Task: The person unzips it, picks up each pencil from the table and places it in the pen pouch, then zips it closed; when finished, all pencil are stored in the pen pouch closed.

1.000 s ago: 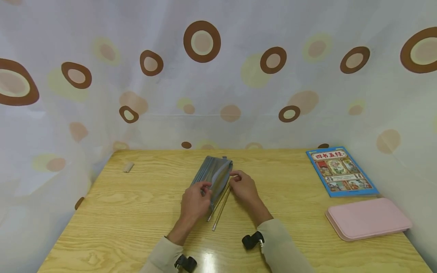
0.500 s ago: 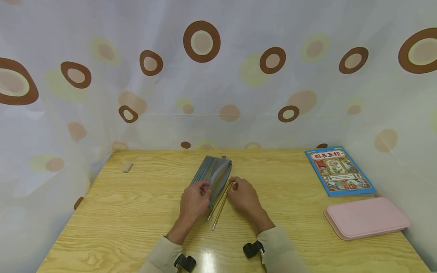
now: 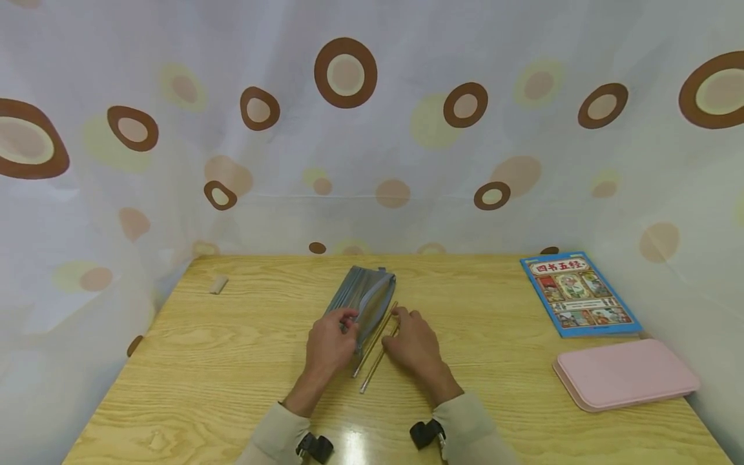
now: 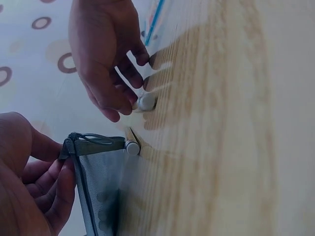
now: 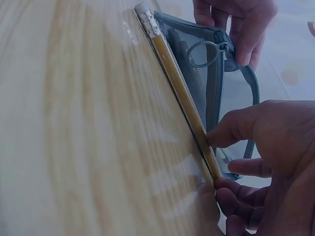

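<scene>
A grey zippered mesh pencil pouch (image 3: 347,292) lies on the table with its side gaping. My left hand (image 3: 331,345) pinches the pouch's near left edge; in the left wrist view the thumb and fingertips hold its zip corner. Two yellowish pencils lie side by side just right of the pouch: a nearer-to-pouch pencil (image 3: 372,345) and an outer pencil (image 3: 372,373). Thumb and fingers of my right hand (image 3: 414,342) take the outer pencil near its far part. Its white eraser end shows in the right wrist view, where the pencil (image 5: 179,83) lies along the table.
A small eraser-like block (image 3: 218,285) sits at the back left of the wooden table (image 3: 232,387). On the right lie a blue-bordered book (image 3: 581,294) and a pink case (image 3: 628,373). A patterned curtain (image 3: 389,129) surrounds the table's back and sides.
My right hand has come nearer, from the pencils' far ends down along the outer pencil. The two pencils now lie further apart and nearly parallel. My left hand stays at the pouch.
</scene>
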Demonstrator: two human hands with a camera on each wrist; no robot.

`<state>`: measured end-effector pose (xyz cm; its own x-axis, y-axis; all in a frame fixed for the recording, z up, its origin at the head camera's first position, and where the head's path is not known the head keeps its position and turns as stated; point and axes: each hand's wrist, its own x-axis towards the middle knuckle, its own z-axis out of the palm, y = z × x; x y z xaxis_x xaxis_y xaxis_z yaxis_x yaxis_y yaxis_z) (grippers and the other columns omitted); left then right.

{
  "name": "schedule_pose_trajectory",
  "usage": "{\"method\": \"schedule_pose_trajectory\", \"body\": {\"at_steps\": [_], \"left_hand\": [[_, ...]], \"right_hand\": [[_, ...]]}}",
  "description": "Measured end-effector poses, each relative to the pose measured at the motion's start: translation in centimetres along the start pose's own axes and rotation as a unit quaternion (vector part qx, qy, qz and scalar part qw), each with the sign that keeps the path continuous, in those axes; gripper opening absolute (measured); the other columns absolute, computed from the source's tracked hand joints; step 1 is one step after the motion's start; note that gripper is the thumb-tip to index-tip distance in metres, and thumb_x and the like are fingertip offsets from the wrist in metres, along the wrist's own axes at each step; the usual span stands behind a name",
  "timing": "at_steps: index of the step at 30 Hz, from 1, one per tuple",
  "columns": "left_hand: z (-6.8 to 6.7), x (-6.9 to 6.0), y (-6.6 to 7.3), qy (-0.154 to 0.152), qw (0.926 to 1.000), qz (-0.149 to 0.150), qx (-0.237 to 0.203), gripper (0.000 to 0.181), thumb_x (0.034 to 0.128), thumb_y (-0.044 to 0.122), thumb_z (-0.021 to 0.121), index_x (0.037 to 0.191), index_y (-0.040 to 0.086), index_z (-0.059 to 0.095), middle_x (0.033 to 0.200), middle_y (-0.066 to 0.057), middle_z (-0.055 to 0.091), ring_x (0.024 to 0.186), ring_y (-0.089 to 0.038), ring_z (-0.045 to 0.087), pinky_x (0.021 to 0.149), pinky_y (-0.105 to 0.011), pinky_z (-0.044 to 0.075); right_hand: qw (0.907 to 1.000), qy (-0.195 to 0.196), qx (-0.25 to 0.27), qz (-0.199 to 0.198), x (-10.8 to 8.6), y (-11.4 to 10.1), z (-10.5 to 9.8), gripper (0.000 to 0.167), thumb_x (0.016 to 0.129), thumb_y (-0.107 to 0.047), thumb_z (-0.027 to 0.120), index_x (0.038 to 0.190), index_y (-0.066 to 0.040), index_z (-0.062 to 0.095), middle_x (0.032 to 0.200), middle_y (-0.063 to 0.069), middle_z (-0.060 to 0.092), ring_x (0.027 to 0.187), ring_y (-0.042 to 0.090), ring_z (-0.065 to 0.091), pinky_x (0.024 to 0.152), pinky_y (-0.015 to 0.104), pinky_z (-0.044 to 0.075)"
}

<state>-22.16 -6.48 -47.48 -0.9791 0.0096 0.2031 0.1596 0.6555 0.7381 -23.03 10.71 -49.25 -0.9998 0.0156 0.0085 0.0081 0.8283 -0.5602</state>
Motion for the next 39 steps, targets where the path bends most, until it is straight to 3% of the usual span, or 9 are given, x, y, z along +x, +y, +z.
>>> {"method": "schedule_pose_trajectory", "body": {"at_steps": [5,11,15,18,24,31,33,37,39], "left_hand": [[0.0,0.0,0.0,0.001,1.0,-0.001,0.001,0.021,0.0859,0.016,0.066,0.106,0.015,0.07,0.083,0.005,0.064,0.05,-0.004,0.047,0.041,-0.022,0.035],[0.0,0.1,0.1,-0.002,1.0,0.0,0.001,0.021,0.0861,0.015,0.066,0.106,0.014,0.07,0.083,0.004,0.064,0.049,-0.004,0.046,0.04,-0.021,0.034],[0.0,0.1,0.1,-0.004,1.0,-0.003,0.0,0.021,0.0865,0.017,0.067,0.107,0.014,0.07,0.083,0.004,0.064,0.049,-0.004,0.046,0.039,-0.022,0.034],[0.0,0.1,0.1,-0.006,0.9999,-0.008,-0.002,0.021,0.0868,0.018,0.066,0.107,0.014,0.07,0.083,0.004,0.064,0.046,-0.004,0.044,0.038,-0.022,0.033],[0.0,0.0,0.0,-0.008,0.9999,-0.008,-0.004,0.022,0.0875,0.017,0.065,0.109,0.013,0.069,0.084,0.003,0.064,0.042,-0.005,0.04,0.036,-0.018,0.028],[0.1,-0.1,-0.3,-0.009,0.9999,-0.011,-0.004,0.022,0.0879,0.018,0.065,0.109,0.014,0.069,0.084,0.004,0.064,0.043,-0.005,0.041,0.037,-0.021,0.03],[0.1,-0.1,-0.2,-0.009,0.9999,-0.012,-0.001,0.022,0.0877,0.018,0.066,0.109,0.014,0.069,0.084,0.004,0.064,0.044,-0.005,0.041,0.037,-0.021,0.031],[0.1,0.0,-0.1,-0.007,0.9999,-0.013,0.002,0.021,0.0874,0.018,0.066,0.108,0.015,0.07,0.084,0.005,0.064,0.044,-0.005,0.04,0.037,-0.02,0.029],[0.1,0.0,-0.1,-0.008,0.9999,-0.014,0.003,0.021,0.0873,0.017,0.066,0.108,0.015,0.07,0.084,0.005,0.064,0.043,-0.005,0.04,0.036,-0.02,0.029]], "right_hand": [[1.0,-0.007,-0.001,-0.005,-0.5,-0.2,-0.4,0.057,0.078,-0.017,0.065,0.133,-0.009,0.053,0.111,0.015,0.058,0.077,0.021,0.051,0.063,0.034,0.043],[0.9989,-0.03,-0.034,0.005,-1.3,-0.4,-1.1,0.063,0.077,-0.019,0.064,0.137,-0.008,0.049,0.115,0.016,0.063,0.08,0.023,0.057,0.061,0.037,0.046],[0.9973,-0.055,-0.045,0.017,-1.9,-0.5,-1.5,0.066,0.076,-0.017,0.063,0.139,-0.007,0.046,0.088,0.012,0.066,0.062,0.021,0.053,0.047,0.033,0.037],[0.9965,-0.06,-0.054,0.023,-2.2,-0.6,-1.8,0.065,0.077,-0.017,0.063,0.139,-0.007,0.045,0.069,0.007,0.058,0.052,0.019,0.045,0.042,0.031,0.029],[0.9956,-0.059,-0.07,0.018,-2.5,-0.7,-1.9,0.057,0.078,-0.014,0.062,0.133,-0.007,0.049,0.063,0.007,0.055,0.049,0.018,0.041,0.04,0.03,0.027],[0.9958,-0.054,-0.071,0.019,-2.7,-0.3,-2.0,0.024,0.081,-0.014,0.061,0.102,-0.003,0.057,0.069,0.009,0.056,0.055,0.021,0.047,0.044,0.032,0.035],[0.9965,-0.051,-0.064,0.017,-2.5,-0.2,-2.1,0.009,0.081,-0.013,0.06,0.084,-0.006,0.055,0.066,0.006,0.052,0.054,0.02,0.045,0.044,0.031,0.033],[0.9977,-0.044,-0.051,-0.002,-2.2,0.2,-2.5,0.016,0.083,-0.012,0.06,0.07,-0.009,0.053,0.062,0.001,0.042,0.053,0.015,0.038,0.046,0.028,0.029],[0.9981,-0.041,-0.045,-0.011,-2.1,0.5,-2.8,0.011,0.084,-0.012,0.062,0.075,-0.006,0.06,0.066,0.001,0.051,0.055,0.014,0.04,0.048,0.027,0.033]]}}
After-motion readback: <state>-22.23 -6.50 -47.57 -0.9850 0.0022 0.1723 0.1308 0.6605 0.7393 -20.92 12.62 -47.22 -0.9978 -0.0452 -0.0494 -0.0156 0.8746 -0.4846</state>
